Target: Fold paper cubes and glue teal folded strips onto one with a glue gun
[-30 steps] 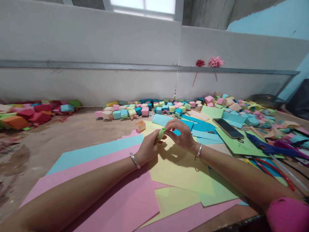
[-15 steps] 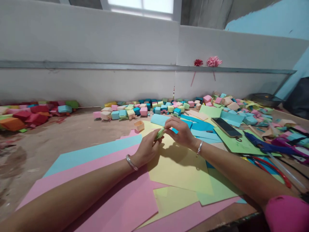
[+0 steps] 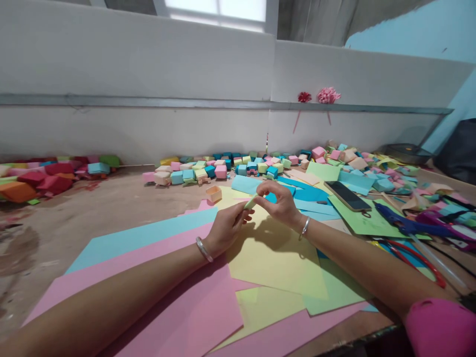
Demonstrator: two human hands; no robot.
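Note:
A small folded piece of light green paper (image 3: pixel 251 203) is pinched between both hands above a yellow sheet (image 3: pixel 273 253). My left hand (image 3: pixel 226 228) grips its lower end with curled fingers. My right hand (image 3: pixel 278 201) pinches its upper end with thumb and forefinger, the other fingers arched. Each wrist wears a silver bangle. Pink (image 3: pixel 178 302) and light blue (image 3: pixel 141 235) sheets lie under my left forearm.
A small open orange paper box (image 3: pixel 214 193) stands just left of the hands. Rows of coloured paper cubes (image 3: pixel 223 166) line the wall, more at far left (image 3: pixel 48 176). A phone (image 3: pixel 347 195), a blue glue gun (image 3: pixel 407 224) and red-handled scissors (image 3: pixel 416 258) lie to the right.
The hands have shifted slightly; my right fingers lifted and arched more over the green piece, which now shows narrower and more edge-on.

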